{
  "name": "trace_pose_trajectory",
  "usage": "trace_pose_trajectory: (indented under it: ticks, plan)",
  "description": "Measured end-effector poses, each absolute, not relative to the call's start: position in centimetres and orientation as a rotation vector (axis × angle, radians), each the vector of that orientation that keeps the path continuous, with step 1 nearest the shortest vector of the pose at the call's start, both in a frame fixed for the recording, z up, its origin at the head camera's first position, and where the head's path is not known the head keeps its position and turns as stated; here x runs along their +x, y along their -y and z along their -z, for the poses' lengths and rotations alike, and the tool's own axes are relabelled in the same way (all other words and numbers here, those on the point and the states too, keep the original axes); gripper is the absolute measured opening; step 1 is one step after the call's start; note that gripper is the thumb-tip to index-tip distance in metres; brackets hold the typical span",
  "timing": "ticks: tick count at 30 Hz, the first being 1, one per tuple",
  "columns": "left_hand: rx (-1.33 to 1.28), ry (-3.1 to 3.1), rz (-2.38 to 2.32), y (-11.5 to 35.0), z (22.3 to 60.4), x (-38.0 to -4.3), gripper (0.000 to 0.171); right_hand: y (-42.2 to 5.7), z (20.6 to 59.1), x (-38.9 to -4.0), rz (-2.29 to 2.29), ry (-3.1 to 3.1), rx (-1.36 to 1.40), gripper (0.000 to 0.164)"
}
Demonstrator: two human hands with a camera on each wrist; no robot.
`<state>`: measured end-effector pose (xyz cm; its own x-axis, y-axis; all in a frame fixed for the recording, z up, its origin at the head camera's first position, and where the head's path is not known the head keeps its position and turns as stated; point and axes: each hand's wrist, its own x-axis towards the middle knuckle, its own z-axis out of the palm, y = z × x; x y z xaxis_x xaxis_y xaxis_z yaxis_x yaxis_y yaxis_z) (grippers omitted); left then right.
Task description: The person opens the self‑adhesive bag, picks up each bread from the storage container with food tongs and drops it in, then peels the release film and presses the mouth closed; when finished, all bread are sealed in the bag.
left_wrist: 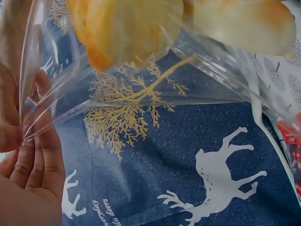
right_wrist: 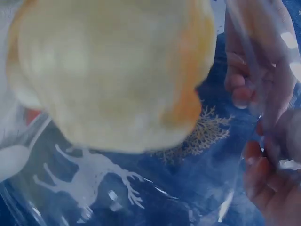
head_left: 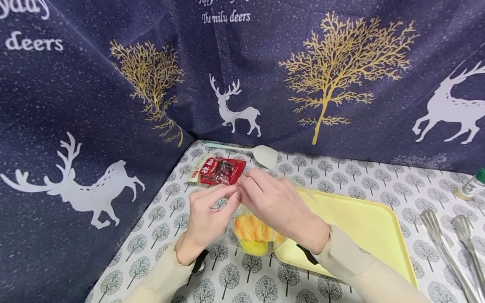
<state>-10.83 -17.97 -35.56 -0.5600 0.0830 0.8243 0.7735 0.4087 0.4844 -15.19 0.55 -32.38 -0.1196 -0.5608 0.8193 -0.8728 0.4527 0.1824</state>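
A clear plastic bag (left_wrist: 211, 75) hangs from my two hands, holding bread-like pieces (head_left: 251, 227) in orange, cream and yellow. My left hand (head_left: 208, 219) pinches the bag's upper edge between thumb and fingers. Right against it, my right hand (head_left: 276, 202) pinches the same edge, the fingertips of both hands meeting. In the left wrist view an orange-yellow piece (left_wrist: 127, 28) shows through the film beside a paler one (left_wrist: 244, 28). A large cream piece (right_wrist: 108, 75) fills much of the right wrist view, blurred.
A yellow tray (head_left: 352, 223) lies to the right, partly under my right forearm. Behind my hands are a red food packet (head_left: 223, 170) and a pale spatula (head_left: 265, 155). A metal fork (head_left: 432, 221), another metal utensil (head_left: 462, 229) and a green-capped bottle (head_left: 471, 185) lie far right.
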Motion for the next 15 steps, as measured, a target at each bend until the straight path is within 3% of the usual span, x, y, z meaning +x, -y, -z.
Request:
trace_pose_trajectory:
  ticks: [15]
  plan:
    - [-0.794, 1.881, 1.265, 17.77, 35.63, -10.92, 0.017, -1.37, 31.80, -14.64, -0.745, 2.100, 1.245, 0.005]
